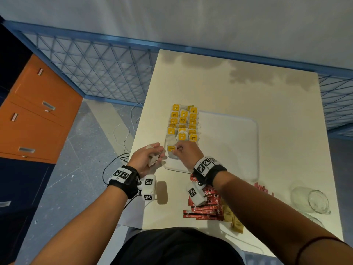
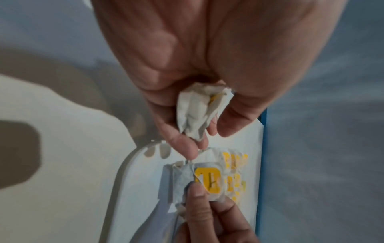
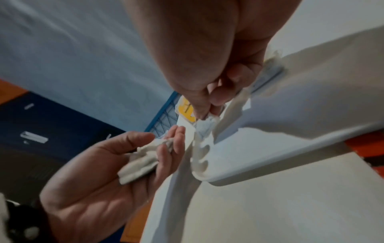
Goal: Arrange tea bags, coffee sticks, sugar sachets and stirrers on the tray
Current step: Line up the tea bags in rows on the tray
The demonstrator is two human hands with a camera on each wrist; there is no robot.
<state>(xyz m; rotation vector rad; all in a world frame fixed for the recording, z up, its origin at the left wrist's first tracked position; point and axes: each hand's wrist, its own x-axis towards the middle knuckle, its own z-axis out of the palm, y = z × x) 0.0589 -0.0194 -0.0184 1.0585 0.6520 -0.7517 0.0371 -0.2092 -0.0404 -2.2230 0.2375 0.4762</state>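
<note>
A white tray (image 1: 229, 146) lies on the cream table (image 1: 267, 88). Several tea bags with yellow tags (image 1: 183, 121) fill its left side in rows. My left hand (image 1: 147, 157) hovers just left of the tray and holds a small bunch of white tea bags (image 2: 199, 113) between thumb and fingers. My right hand (image 1: 183, 150) is at the tray's near left corner and pinches a tea bag with a yellow tag (image 2: 209, 180) lying on the tray (image 2: 141, 189). In the right wrist view the bunch of tea bags (image 3: 143, 161) lies across the left palm.
Red coffee sticks (image 1: 206, 209) and tan sachets (image 1: 235, 222) lie on the table near my body, below the right wrist. More red sticks (image 1: 262, 188) lie right of them. A glass jug (image 1: 313, 199) stands at the near right. An orange cabinet (image 1: 38, 111) stands left on the floor.
</note>
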